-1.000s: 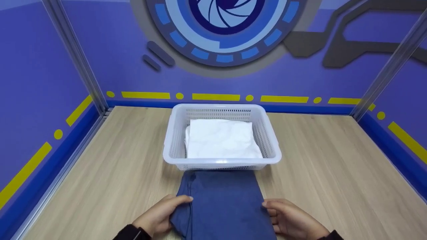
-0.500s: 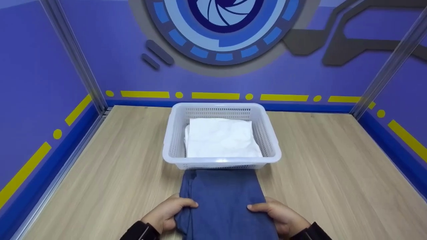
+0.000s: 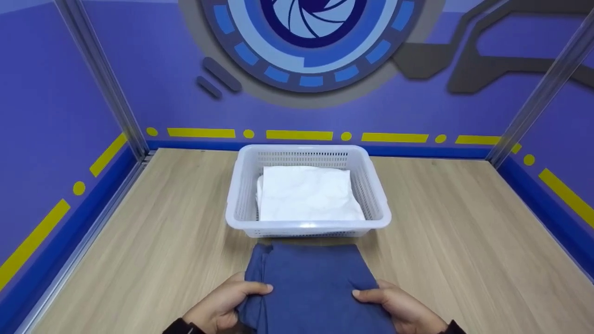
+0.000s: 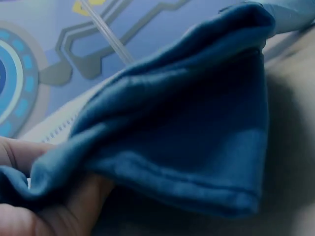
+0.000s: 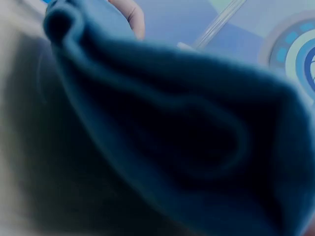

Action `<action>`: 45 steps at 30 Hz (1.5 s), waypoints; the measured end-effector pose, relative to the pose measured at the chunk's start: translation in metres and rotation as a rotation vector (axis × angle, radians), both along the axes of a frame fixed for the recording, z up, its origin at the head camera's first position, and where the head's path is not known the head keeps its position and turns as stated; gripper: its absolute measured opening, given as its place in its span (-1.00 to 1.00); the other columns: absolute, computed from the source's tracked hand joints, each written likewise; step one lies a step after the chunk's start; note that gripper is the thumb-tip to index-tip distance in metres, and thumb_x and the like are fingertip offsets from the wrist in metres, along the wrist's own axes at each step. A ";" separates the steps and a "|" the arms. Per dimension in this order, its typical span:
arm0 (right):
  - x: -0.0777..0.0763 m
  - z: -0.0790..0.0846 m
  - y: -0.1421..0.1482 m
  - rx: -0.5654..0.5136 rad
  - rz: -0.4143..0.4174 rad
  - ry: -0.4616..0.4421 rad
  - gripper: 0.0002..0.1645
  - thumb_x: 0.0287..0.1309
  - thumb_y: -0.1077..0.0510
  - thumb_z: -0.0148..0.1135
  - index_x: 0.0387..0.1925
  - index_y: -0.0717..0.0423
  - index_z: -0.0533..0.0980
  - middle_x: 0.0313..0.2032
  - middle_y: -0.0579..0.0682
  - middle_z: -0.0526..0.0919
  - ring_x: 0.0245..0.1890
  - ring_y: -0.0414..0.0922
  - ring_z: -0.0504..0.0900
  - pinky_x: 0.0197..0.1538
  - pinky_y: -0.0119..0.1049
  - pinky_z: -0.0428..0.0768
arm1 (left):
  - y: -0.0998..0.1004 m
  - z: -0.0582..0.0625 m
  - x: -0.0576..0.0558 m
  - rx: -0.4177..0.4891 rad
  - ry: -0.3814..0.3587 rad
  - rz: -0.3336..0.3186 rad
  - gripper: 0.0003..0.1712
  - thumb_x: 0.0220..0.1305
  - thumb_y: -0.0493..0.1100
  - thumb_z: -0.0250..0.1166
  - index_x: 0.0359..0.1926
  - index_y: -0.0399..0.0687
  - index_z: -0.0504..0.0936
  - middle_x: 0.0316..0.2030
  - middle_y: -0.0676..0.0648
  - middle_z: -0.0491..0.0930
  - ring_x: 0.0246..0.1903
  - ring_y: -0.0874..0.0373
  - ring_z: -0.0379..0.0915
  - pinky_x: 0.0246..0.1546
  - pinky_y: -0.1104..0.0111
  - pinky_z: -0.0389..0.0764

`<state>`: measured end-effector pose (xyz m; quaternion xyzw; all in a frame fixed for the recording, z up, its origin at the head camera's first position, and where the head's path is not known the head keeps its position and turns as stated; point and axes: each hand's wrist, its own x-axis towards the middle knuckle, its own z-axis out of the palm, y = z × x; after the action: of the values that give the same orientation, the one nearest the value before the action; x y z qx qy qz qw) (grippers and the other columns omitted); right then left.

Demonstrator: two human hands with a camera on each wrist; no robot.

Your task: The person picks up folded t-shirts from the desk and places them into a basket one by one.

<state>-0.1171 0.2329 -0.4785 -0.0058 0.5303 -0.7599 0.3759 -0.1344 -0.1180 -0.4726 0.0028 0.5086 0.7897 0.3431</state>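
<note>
Both hands hold a folded dark blue garment [image 3: 315,287] by its two sides, thumbs on top, in front of the basket. My left hand [image 3: 222,299] grips the left side, where several folded layers show. On the right side my right hand [image 3: 403,304] pinches the cloth, wrinkling it near the thumb. In the left wrist view the garment [image 4: 197,123] hangs from the left hand's fingers with a stitched hem showing. The right wrist view has the garment [image 5: 172,73] close up, its layers bowed open and raised over the tabletop. Its near end lies outside the head view.
A white plastic basket [image 3: 308,224] stands on the wooden table [image 3: 153,241], just beyond the garment. Folded white cloth [image 3: 308,195] lies in it. Blue printed panels [image 3: 162,102] with metal corner posts [image 3: 102,69] enclose the back and sides.
My right hand has shifted its hold from the garment's edge to thumb on top. The garment has come up and slightly toward me, leaving a narrow gap before the basket.
</note>
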 end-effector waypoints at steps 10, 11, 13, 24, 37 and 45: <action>0.007 0.059 0.015 -0.189 0.090 0.091 -0.49 0.56 0.26 -0.19 0.45 0.22 0.18 0.29 0.13 0.47 0.28 0.07 0.48 0.32 -0.06 0.48 | -0.001 0.048 0.011 0.161 -0.005 -0.105 -0.37 0.46 -0.28 0.12 0.41 -0.40 0.09 0.14 -0.29 0.53 0.07 -0.10 0.61 0.07 0.10 0.62; 0.006 0.067 0.017 -0.213 0.102 0.111 -0.51 0.56 0.28 -0.23 0.43 0.19 0.21 0.30 0.15 0.47 0.28 0.08 0.48 0.33 -0.04 0.48 | -0.001 0.054 0.011 0.167 0.005 -0.113 -0.35 0.46 -0.27 0.12 0.42 -0.40 0.08 0.14 -0.28 0.54 0.07 -0.09 0.61 0.07 0.11 0.62; 0.004 0.082 0.021 -0.264 0.127 0.159 -0.52 0.56 0.32 -0.29 0.39 0.18 0.29 0.28 0.18 0.50 0.27 0.09 0.51 0.31 -0.04 0.50 | 0.000 0.067 0.011 0.171 0.028 -0.125 -0.32 0.46 -0.27 0.14 0.44 -0.42 0.07 0.12 -0.28 0.57 0.05 -0.08 0.63 0.05 0.14 0.63; -0.033 0.136 0.031 -0.342 0.202 0.280 -0.47 0.54 0.38 -0.40 0.41 0.16 0.23 0.23 0.22 0.52 0.18 0.09 0.60 0.21 -0.05 0.59 | 0.002 0.124 -0.025 0.059 0.199 -0.055 -0.37 0.45 -0.23 0.19 0.40 -0.45 0.23 -0.01 -0.15 0.69 -0.07 0.10 0.68 -0.01 0.30 0.68; -0.118 0.142 0.004 0.011 -0.024 0.314 0.10 0.10 0.52 0.07 0.56 -0.01 -0.17 0.30 0.24 0.31 0.16 0.08 0.56 0.17 0.02 0.61 | 0.020 0.127 -0.095 0.001 0.165 0.185 -0.42 0.31 -0.46 0.14 0.32 -0.31 0.24 -0.05 -0.16 0.63 -0.12 0.05 0.65 -0.01 0.19 0.68; -0.166 0.122 -0.016 0.038 -0.155 0.201 0.27 0.21 0.55 -0.05 0.60 -0.51 -0.33 0.55 0.22 -0.06 0.26 0.10 0.42 0.17 0.01 0.62 | 0.031 0.112 -0.153 -0.196 0.184 0.301 -0.17 0.33 -0.50 0.07 0.55 -0.13 0.02 0.31 -0.30 0.37 0.11 -0.07 0.47 0.24 0.10 0.51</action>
<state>-0.2832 0.2169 -0.3563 -0.0340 0.5783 -0.7722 0.2611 -0.2870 -0.0871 -0.3602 -0.0344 0.6068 0.7753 0.1716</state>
